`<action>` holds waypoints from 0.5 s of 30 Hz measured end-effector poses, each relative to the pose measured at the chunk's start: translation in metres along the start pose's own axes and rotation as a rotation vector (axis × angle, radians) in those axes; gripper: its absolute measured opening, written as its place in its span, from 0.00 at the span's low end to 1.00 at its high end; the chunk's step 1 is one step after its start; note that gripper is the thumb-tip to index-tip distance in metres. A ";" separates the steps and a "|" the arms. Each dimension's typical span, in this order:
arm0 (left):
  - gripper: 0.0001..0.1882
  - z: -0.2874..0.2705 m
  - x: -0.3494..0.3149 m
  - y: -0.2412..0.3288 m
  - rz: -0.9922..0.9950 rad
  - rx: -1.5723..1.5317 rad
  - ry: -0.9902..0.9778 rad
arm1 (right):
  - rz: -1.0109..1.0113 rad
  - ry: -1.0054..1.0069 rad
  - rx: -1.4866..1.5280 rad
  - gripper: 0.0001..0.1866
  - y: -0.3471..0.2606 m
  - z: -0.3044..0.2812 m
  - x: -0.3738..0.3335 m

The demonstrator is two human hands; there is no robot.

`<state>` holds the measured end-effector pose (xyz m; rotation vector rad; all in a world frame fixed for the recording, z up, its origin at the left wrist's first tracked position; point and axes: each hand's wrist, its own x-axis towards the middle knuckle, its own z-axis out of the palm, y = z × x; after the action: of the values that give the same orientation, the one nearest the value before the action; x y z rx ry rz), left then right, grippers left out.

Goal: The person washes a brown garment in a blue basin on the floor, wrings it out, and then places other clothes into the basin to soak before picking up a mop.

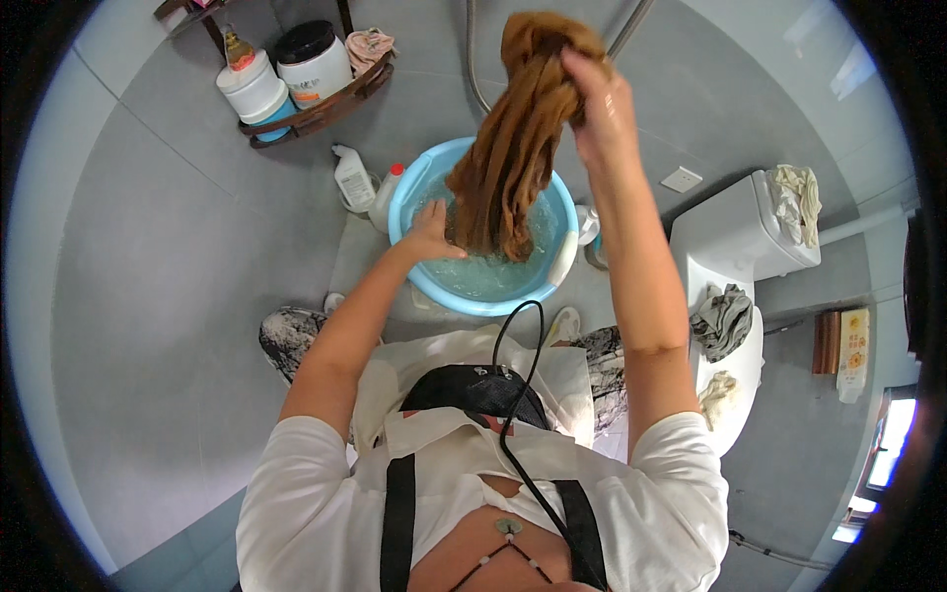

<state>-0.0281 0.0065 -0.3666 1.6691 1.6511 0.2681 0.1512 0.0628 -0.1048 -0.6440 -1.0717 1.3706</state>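
Observation:
A wet brown garment [518, 148] hangs in long folds over a light blue basin [398, 202], its lower end reaching down to the water. My right hand [600, 109] grips the upper part of the garment, raised above the basin's far right side. Lower and to the left, my left hand [431, 235] is over the basin's left part, fingers stretched out beside the hanging cloth. Whether those fingers touch the cloth I cannot tell. Rippled, slightly foamy water [483, 278] fills the basin.
White bottles [353, 180] stand left of the basin. A corner shelf [326, 111] with tubs is at the upper left. On the right, a white toilet [725, 232] carries a grey cloth [723, 321] and pale cloths [797, 202]. A hose [472, 59] runs down the far wall.

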 end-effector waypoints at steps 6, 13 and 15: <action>0.56 0.023 0.029 0.024 0.247 -0.200 0.485 | -0.207 -0.212 0.220 0.14 -0.059 0.039 0.018; 0.24 0.043 0.047 0.029 0.334 -0.842 0.332 | -0.235 -0.185 0.248 0.13 -0.061 0.038 0.020; 0.21 0.035 0.032 0.033 0.244 -0.988 0.371 | -0.216 -0.083 0.125 0.14 -0.051 0.029 0.013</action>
<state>0.0240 0.0271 -0.3812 1.0569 1.1955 1.3346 0.1468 0.0620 -0.0443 -0.3714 -1.0785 1.2730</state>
